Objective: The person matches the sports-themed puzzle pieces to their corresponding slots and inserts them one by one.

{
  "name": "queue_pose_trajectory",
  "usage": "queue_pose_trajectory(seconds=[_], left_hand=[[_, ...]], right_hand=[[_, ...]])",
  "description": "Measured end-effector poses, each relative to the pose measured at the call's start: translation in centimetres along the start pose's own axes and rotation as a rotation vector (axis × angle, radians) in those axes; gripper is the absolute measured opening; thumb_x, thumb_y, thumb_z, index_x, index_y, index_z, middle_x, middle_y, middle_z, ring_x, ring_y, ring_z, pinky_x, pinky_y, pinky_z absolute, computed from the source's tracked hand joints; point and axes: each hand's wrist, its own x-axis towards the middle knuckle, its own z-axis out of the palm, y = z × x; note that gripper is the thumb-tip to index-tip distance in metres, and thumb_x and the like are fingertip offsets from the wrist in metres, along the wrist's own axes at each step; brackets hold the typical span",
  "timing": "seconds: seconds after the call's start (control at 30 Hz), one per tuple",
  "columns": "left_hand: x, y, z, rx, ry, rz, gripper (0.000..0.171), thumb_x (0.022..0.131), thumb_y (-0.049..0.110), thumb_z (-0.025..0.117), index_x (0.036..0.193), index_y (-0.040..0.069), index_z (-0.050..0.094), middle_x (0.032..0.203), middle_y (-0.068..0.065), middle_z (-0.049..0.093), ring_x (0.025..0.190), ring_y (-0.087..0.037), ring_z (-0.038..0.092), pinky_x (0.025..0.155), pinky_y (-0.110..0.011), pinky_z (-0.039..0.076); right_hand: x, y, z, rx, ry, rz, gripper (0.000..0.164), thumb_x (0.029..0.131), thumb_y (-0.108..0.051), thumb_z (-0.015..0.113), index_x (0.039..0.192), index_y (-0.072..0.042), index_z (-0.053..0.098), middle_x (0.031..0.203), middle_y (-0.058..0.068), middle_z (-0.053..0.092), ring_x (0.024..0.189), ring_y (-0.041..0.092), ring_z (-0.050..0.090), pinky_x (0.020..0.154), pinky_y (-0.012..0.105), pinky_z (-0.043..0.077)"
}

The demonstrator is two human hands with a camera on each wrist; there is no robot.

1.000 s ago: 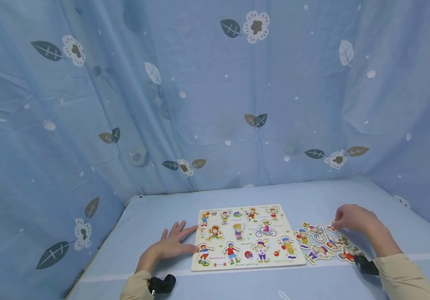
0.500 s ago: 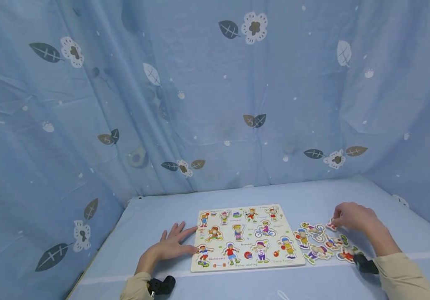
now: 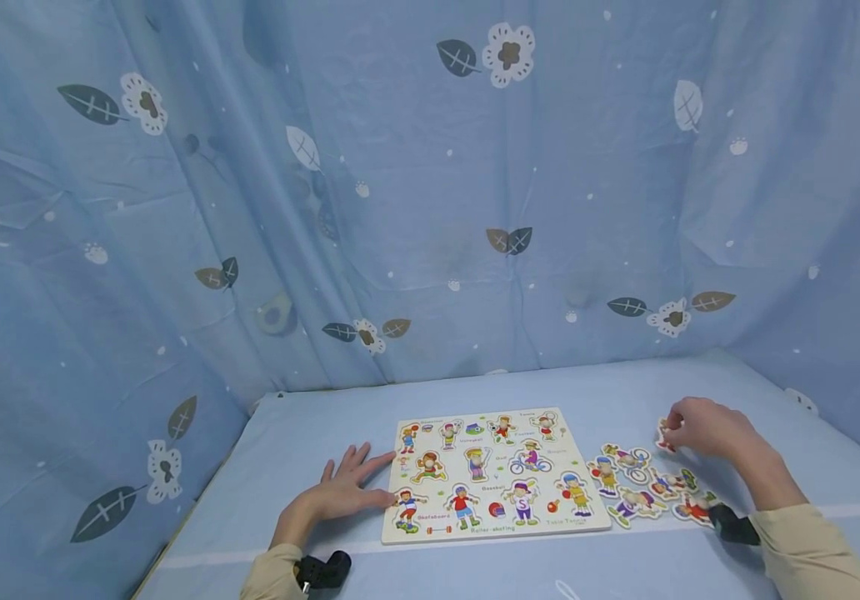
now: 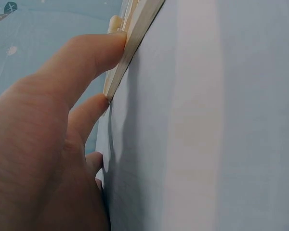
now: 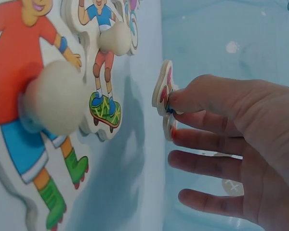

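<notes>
A cream puzzle board (image 3: 597, 522) with pictures of children at sports lies flat on the table. Along its left edge rests my left hand (image 3: 336, 490), fingers spread, thumb and index fingertip touching the board's side (image 4: 139, 36) in the left wrist view. Over to the right, my right hand (image 3: 711, 429) pinches a small puzzle piece (image 5: 162, 94) between thumb and index finger, the other fingers extended. That piece stands tilted on edge, its knob hidden by the fingers. Just nearer lie loose pieces, including a skateboarder piece (image 5: 105, 60) and a red-shirted roller skater piece (image 5: 12, 91), both with round knobs.
Several other loose pieces, such as a cyclist piece (image 3: 617, 456), lie in a cluster touching or close to the board's right edge. A blue patterned curtain (image 3: 415, 192) hangs behind the table (image 3: 310, 417). Black wrist devices (image 3: 325, 570) sit at both wrists.
My right hand has moved slightly away from me with the small piece, which now sits farther from the cluster and is tilted. My left hand and the board have stayed put.
</notes>
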Motion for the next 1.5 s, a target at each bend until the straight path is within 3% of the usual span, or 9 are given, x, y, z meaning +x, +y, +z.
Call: queue_pose_trajectory(seconds=[0.37,0.63,0.97,1.5], left_hand=[[-0.1,0.2,-0.1,-0.001,-0.003,-0.006,0.080,0.082,0.057,0.068,0.151,0.025,0.043,0.163,-0.019,0.019,0.150,-0.044,0.003,0.116,-0.068,-0.001],[-0.1,0.2,-0.1,0.006,-0.002,-0.018,0.081,0.081,0.058,0.068,0.150,0.025,0.043,0.163,-0.019,0.019,0.150,-0.044,0.004,0.116,-0.068,-0.001],[-0.2,0.3,-0.1,-0.006,-0.006,-0.020,0.082,0.081,0.059,0.068,0.151,0.025,0.043,0.163,-0.019,0.018,0.151,-0.044,0.004,0.116,-0.068,0.000],[0.2,0.2,0.1,0.010,0.012,-0.037,0.082,0.078,0.061,0.069,0.149,0.026,0.045,0.163,-0.019,0.020,0.150,-0.044,0.004,0.116,-0.067,-0.001]], right_hand=[[0.4,-1.2,-0.2,-0.019,0.036,-0.079,0.017,0.083,-0.018,0.071,0.088,-0.004,0.063,0.082,0.006,0.059,0.071,0.020,0.051,0.058,0.034,0.044],[-0.3,-3.6,-0.3,-0.041,0.071,-0.134,0.014,0.082,-0.014,0.073,0.086,-0.006,0.062,0.082,0.003,0.057,0.069,0.018,0.049,0.057,0.032,0.043],[-0.7,-7.3,0.3,-0.046,0.044,-0.189,0.015,0.081,-0.012,0.078,0.087,-0.009,0.065,0.085,0.001,0.060,0.074,0.017,0.053,0.066,0.035,0.052],[-1.4,-10.6,1.0,-0.134,0.052,-0.257,0.018,0.079,-0.016,0.081,0.086,-0.016,0.065,0.090,-0.002,0.061,0.075,0.015,0.053,0.067,0.033,0.052]])
